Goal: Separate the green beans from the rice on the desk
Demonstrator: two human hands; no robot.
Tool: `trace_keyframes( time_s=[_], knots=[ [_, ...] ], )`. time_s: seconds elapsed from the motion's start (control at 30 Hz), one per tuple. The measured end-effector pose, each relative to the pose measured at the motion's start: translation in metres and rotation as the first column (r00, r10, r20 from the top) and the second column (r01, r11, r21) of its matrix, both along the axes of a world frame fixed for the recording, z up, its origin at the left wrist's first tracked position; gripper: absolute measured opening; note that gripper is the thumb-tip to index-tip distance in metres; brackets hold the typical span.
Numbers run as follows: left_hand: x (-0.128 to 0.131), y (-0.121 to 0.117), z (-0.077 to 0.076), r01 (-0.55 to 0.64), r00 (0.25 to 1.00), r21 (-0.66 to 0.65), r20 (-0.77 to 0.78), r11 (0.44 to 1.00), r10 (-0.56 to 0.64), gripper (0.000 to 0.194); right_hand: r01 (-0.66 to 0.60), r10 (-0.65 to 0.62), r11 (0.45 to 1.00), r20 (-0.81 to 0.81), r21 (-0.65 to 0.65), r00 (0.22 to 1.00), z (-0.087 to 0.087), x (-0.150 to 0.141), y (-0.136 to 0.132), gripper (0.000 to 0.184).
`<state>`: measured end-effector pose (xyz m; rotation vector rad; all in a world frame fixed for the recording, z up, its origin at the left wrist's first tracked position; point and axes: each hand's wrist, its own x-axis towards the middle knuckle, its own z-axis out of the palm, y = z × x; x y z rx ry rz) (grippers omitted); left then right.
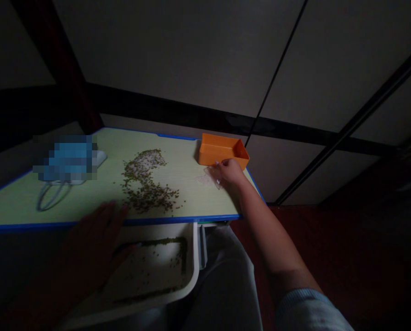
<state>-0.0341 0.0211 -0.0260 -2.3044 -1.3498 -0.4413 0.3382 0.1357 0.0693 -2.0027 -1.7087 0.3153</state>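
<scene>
My right hand (231, 172) pinches a small clear plastic piece (214, 177), tilted against the tabletop just in front of an orange box (217, 161). Beside that piece lies a thin patch of pale grains (202, 180). To the left, small green and brown grains (150, 195) are spread in a curved band, with whitish ones (145, 163) mixed in at its far end. In deep shadow, my left hand (95, 236) reaches over the table's near edge, fingers stretched out and nothing visible in them.
The pale table (181, 161) has a blue rim. Below its near edge is a pulled-out white drawer (194, 257) with green grains along its walls. A blurred-out blue object with a looped strap (42, 197) rests at the left. Cabinet panels (191, 55) stand behind.
</scene>
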Motion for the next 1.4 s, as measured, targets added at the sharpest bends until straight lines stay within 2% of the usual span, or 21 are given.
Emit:
trace_keyframes(
  time_s=[0.17,0.27,0.4,0.6,0.73,0.9,1.03,1.13,1.3,1.4],
  knots=[
    [0.003,-0.002,0.005,-0.007,1.0,0.026,-0.028,1.0,0.007,0.077,-0.037,0.044,0.997,-0.115,0.062,0.992,-0.001,0.001,0.001,0.038],
    [0.004,-0.003,0.005,-0.011,0.999,0.024,-0.036,1.0,0.012,0.076,-0.139,0.155,0.986,-0.195,0.091,0.968,-0.002,0.0,-0.001,0.042],
    [0.004,-0.002,0.004,-0.025,0.999,0.001,-0.026,1.0,0.025,0.075,-0.31,0.347,0.936,-0.298,0.165,0.889,-0.006,-0.003,-0.003,0.045],
    [0.006,-0.006,0.007,-0.01,1.0,0.033,-0.024,0.999,0.011,0.073,-0.396,0.471,0.877,-0.331,0.271,0.818,-0.004,-0.008,-0.007,0.052],
    [0.008,-0.009,0.009,-0.011,1.0,0.041,0.004,0.999,0.011,0.073,-0.525,0.556,0.831,-0.263,0.182,0.788,-0.002,-0.016,-0.011,0.052],
    [0.011,-0.015,0.011,-0.04,0.997,-0.048,0.063,0.998,0.043,0.075,-0.687,0.677,0.725,-0.233,0.051,0.698,-0.001,-0.026,-0.021,0.049],
    [0.015,-0.02,0.015,-0.031,0.992,-0.094,0.115,0.995,0.042,0.076,-0.732,0.699,0.678,-0.25,-0.066,0.67,0.001,-0.027,-0.027,0.045],
    [0.017,-0.023,0.018,-0.049,0.99,-0.117,0.127,0.992,0.064,0.076,-0.742,0.715,0.663,-0.213,-0.099,0.666,0.001,-0.026,-0.028,0.041],
    [0.017,-0.024,0.019,-0.036,0.988,-0.156,0.143,0.987,0.058,0.078,-0.716,0.705,0.686,-0.127,-0.13,0.698,-0.001,-0.027,-0.029,0.037],
    [0.017,-0.024,0.019,-0.036,0.987,-0.158,0.149,0.987,0.06,0.079,-0.722,0.712,0.678,-0.116,-0.14,0.692,0.001,-0.029,-0.032,0.036]
  ],
)
